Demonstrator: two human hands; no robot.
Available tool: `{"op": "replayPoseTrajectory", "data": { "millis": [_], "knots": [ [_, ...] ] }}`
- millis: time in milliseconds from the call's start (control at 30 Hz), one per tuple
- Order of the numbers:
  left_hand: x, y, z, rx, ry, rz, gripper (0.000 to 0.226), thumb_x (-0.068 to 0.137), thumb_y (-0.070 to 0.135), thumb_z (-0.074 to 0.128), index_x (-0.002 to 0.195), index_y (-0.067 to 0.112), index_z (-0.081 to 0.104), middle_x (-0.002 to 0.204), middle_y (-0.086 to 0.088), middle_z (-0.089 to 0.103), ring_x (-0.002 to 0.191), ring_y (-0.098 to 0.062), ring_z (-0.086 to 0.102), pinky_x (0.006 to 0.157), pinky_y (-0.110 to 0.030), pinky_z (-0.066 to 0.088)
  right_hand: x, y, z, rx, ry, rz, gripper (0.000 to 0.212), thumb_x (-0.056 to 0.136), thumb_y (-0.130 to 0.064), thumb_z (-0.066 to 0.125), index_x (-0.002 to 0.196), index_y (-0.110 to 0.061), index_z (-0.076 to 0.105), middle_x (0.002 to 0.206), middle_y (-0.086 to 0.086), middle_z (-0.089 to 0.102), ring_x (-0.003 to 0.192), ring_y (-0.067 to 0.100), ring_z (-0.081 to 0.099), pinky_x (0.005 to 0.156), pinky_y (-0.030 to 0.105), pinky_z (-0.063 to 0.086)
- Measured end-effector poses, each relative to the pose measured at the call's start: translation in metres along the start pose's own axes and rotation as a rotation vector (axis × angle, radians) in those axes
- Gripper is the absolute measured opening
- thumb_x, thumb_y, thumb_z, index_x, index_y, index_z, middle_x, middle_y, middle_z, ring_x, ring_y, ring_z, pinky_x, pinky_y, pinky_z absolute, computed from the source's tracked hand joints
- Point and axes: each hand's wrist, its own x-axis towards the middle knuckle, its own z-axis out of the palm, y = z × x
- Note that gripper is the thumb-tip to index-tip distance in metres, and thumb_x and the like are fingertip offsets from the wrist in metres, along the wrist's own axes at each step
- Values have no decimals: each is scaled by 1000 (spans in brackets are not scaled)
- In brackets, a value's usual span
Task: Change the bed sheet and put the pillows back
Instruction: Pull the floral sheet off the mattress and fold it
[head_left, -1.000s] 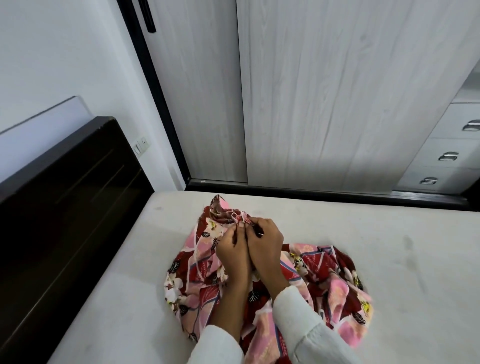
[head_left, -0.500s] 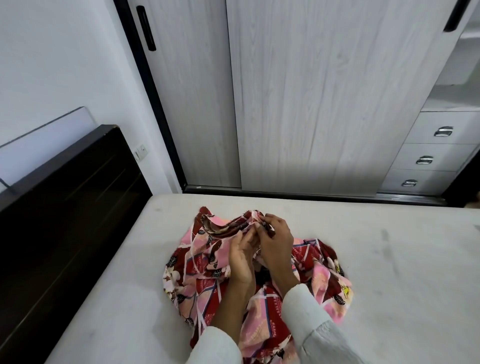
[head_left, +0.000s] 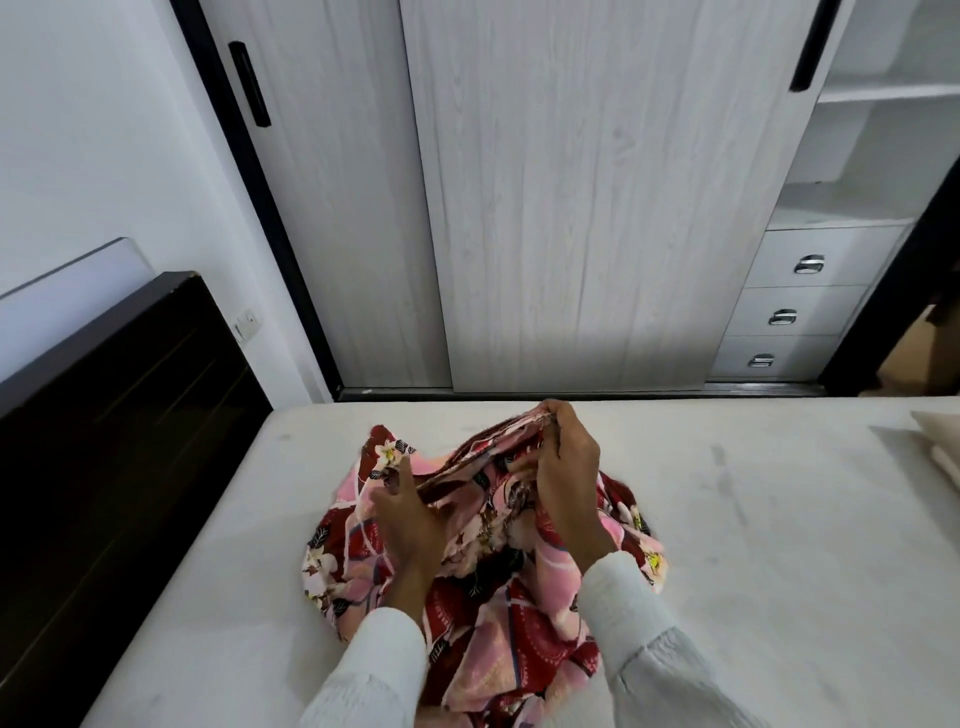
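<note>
Your white sleeves (head_left: 374, 670) nearest; bunched red-pink floral bed sheet (head_left: 498, 587) on bare mattress (head_left: 779, 571) under your fingers; left hand (head_left: 410, 514) pinching a fold, right hand (head_left: 566, 467) gripping the raised edge; wardrobe (head_left: 571, 208) beyond fingertips.

Home bedroom: bare mattress (head_left: 779, 545), headboard (head_left: 114, 415), wardrobe (head_left: 571, 208).

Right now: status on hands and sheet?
Both hands grip the floral bed sheet: left hand, right hand. Sheet bunched on bare mattress. Nothing in the way.
</note>
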Motion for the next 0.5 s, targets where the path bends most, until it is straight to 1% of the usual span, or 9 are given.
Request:
{"op": "replayPoseTrajectory", "data": {
  "millis": [33, 100, 167, 233, 267, 333, 367, 433, 500],
  "knots": [
    [6, -4, -1, 111, 55, 27, 74, 69, 26, 82, 134, 15, 49, 117, -23, 46, 98, -35, 47, 68, -30, 38, 1, -3, -3, 65, -36, 26, 28, 100, -4, 30, 94, -22, 52, 74, 10, 63, 58, 17, 67, 58, 21, 55],
    [17, -1, -7, 229, 158, 164, 42, 70, 13, 80, 111, 13, 67, 116, -23, 52, 107, -43, 48, 77, -45, 44, 6, -9, -12, 93, -59, -4, 27, 100, -5, 28, 94, -23, 48, 79, 12, 65, 68, 19, 69, 66, 32, 58],
    [29, 7, -12, 272, 108, 307, 21, 76, 3, 68, 96, 9, 71, 116, -18, 61, 122, -44, 44, 95, -60, 35, 14, -16, -19, 25, -37, -75, 24, 98, -2, 31, 95, -19, 48, 85, 11, 63, 79, 24, 66, 75, 30, 55],
    [47, 19, -20, 260, 89, 318, 18, 81, 0, 57, 92, 4, 69, 104, -17, 68, 121, -41, 49, 102, -58, 27, 25, -23, -23, -51, -2, -135, 21, 95, 4, 36, 97, -12, 51, 85, 6, 59, 79, 21, 59, 71, 16, 46],
    [58, 27, -28, 231, 134, 318, 13, 81, 3, 57, 89, 2, 68, 95, -21, 68, 111, -42, 56, 99, -57, 32, 32, -27, -24, -88, 1, -163, 21, 92, 7, 40, 100, -8, 53, 87, 4, 58, 80, 19, 56, 68, 15, 42],
    [78, 47, -52, 173, 226, 355, 9, 80, 9, 60, 81, 0, 63, 82, -24, 65, 85, -43, 61, 81, -49, 42, 48, -39, -21, -175, -16, -193, 22, 88, 6, 46, 106, -5, 54, 95, 4, 56, 88, 20, 55, 75, 20, 41],
    [87, 58, -64, 158, 259, 368, 9, 80, 8, 59, 82, -1, 62, 83, -24, 63, 84, -42, 59, 74, -45, 42, 57, -45, -18, -221, -25, -206, 24, 86, 4, 52, 109, -4, 54, 99, 7, 56, 92, 22, 55, 81, 23, 42],
    [102, 85, -100, 136, 353, 346, 19, 82, 2, 50, 97, 0, 61, 100, -21, 60, 99, -39, 51, 73, -43, 42, 76, -65, -8, -298, -66, -270, 39, 81, -2, 62, 119, -4, 53, 109, 13, 52, 98, 24, 53, 85, 21, 38],
    [118, 116, -145, 118, 474, 335, 30, 84, 1, 43, 110, 3, 58, 114, -18, 55, 111, -38, 42, 77, -44, 42, 98, -95, 7, -342, -141, -348, 52, 78, -4, 67, 127, -8, 49, 111, 10, 42, 98, 23, 50, 88, 20, 39]
  ]
}}
